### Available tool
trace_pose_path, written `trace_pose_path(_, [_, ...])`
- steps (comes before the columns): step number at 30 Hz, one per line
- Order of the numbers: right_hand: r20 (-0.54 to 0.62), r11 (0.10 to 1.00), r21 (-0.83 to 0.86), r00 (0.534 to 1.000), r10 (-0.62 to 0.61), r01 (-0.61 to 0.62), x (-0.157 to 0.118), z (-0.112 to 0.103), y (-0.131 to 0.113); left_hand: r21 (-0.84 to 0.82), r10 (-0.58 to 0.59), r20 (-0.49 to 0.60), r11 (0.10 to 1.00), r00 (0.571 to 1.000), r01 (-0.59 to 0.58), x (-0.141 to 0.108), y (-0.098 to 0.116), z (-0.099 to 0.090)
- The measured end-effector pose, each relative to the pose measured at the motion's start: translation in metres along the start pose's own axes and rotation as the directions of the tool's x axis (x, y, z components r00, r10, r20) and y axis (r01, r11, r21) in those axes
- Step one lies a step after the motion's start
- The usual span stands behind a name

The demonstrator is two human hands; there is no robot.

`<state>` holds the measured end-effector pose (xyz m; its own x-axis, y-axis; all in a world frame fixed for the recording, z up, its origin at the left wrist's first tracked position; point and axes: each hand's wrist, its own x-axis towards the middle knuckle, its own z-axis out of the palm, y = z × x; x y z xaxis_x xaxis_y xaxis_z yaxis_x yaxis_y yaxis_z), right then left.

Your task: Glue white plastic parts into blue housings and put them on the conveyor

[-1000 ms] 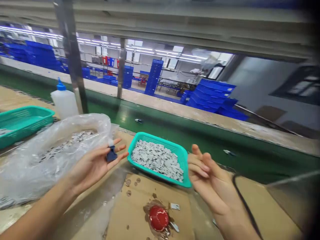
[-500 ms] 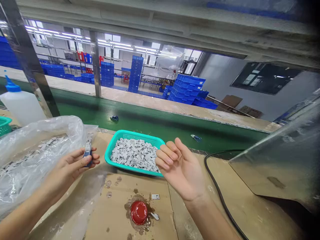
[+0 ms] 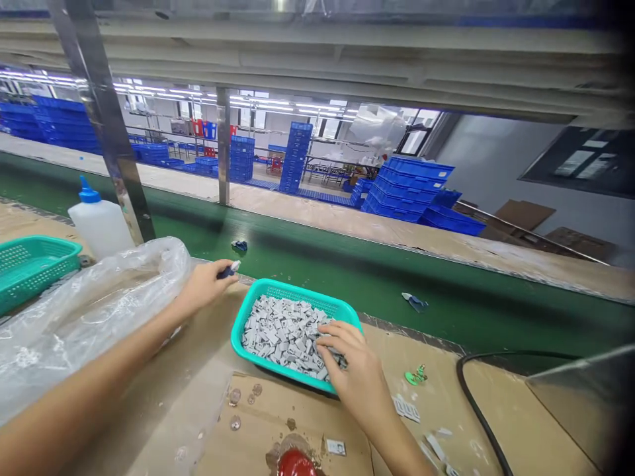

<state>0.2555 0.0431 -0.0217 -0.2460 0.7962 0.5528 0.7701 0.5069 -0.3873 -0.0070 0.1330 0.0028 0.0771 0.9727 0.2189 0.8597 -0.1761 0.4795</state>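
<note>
My left hand (image 3: 204, 285) is closed on a small dark blue part with a pale grey tip (image 3: 229, 270), held close to the green conveyor belt's near edge. My right hand (image 3: 354, 360) reaches over the right side of a turquoise plastic basket (image 3: 248, 354). Its fingers are stretched and slightly apart, their tips at the pile of small light grey plastic pieces (image 3: 285, 330); I cannot make out any piece between them. On the green belt (image 3: 317, 268) lie two similar dark blue and grey parts, one on the left (image 3: 239, 246) and one on the right (image 3: 415, 302).
A clear plastic bag (image 3: 99, 297), a white bottle with blue nozzle (image 3: 102, 225) and another turquoise basket (image 3: 40, 261) stand left. A red wet dish (image 3: 296, 463) sits on cardboard near a loose grey piece (image 3: 336, 447). A black cable (image 3: 479, 403) curves right; a metal post (image 3: 106, 125) rises left.
My left hand has moved forward toward the belt with the blue part. My right hand has lowered from the air, palm now down, to the grey pieces. The view has shifted.
</note>
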Motion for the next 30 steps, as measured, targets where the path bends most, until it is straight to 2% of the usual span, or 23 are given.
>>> trace_pose_path(3, [0.016, 0.998, -0.05, 0.999, 0.031, -0.03, 0.0, 0.002, -0.001, 0.028, -0.073, 0.023, 0.997, 0.997, 0.072, 0.05, -0.008, 0.01])
trace_pose_path(6, [0.038, 0.994, -0.088, 0.996, 0.076, -0.072, 0.0, 0.004, -0.003, 0.046, -0.19, 0.007, 0.981, 0.982, 0.19, 0.088, -0.019, 0.023])
trace_pose_path(9, [0.084, 0.98, -0.135, 0.983, 0.161, -0.148, 0.001, 0.005, -0.006, 0.023, -0.25, -0.056, 0.968, 0.967, 0.251, 0.113, -0.026, 0.033])
trace_pose_path(13, [0.216, 0.954, -0.174, 0.936, 0.278, -0.244, 0.004, 0.001, -0.01, -0.08, -0.218, -0.042, 0.974, 0.975, 0.214, 0.129, -0.027, 0.038])
trace_pose_path(15, [0.297, 0.952, -0.165, 0.907, 0.297, -0.258, 0.006, 0.0, -0.011, -0.136, -0.207, -0.029, 0.97, 0.978, 0.201, 0.127, -0.027, 0.035])
trace_pose_path(17, [0.329, 0.955, -0.149, 0.898, 0.293, -0.257, 0.008, -0.001, -0.011, -0.202, -0.193, -0.049, 0.963, 0.98, 0.179, 0.119, -0.027, 0.029])
trace_pose_path(20, [0.273, 0.958, -0.113, 0.919, 0.284, -0.263, 0.01, 0.0, -0.012, -0.339, -0.19, -0.119, 0.93, 0.975, 0.14, 0.101, -0.023, 0.021])
trace_pose_path(23, [0.222, 0.952, -0.096, 0.926, 0.306, -0.292, 0.011, 0.001, -0.014, -0.515, -0.232, -0.162, 0.849, 0.959, 0.118, 0.091, -0.005, 0.019])
trace_pose_path(25, [0.194, 0.944, -0.093, 0.924, 0.33, -0.318, 0.01, 0.002, -0.016, -0.652, -0.266, -0.157, 0.751, 0.951, 0.103, 0.087, 0.017, 0.02])
trace_pose_path(27, [0.169, 0.936, -0.081, 0.92, 0.353, -0.344, 0.009, 0.003, -0.018, -0.788, -0.292, -0.113, 0.608, 0.95, 0.093, 0.076, 0.043, 0.02])
trace_pose_path(30, [0.15, 0.929, -0.055, 0.917, 0.369, -0.365, 0.009, 0.003, -0.019, -0.931, -0.257, 0.032, 0.344, 0.966, 0.122, 0.035, 0.078, 0.013])
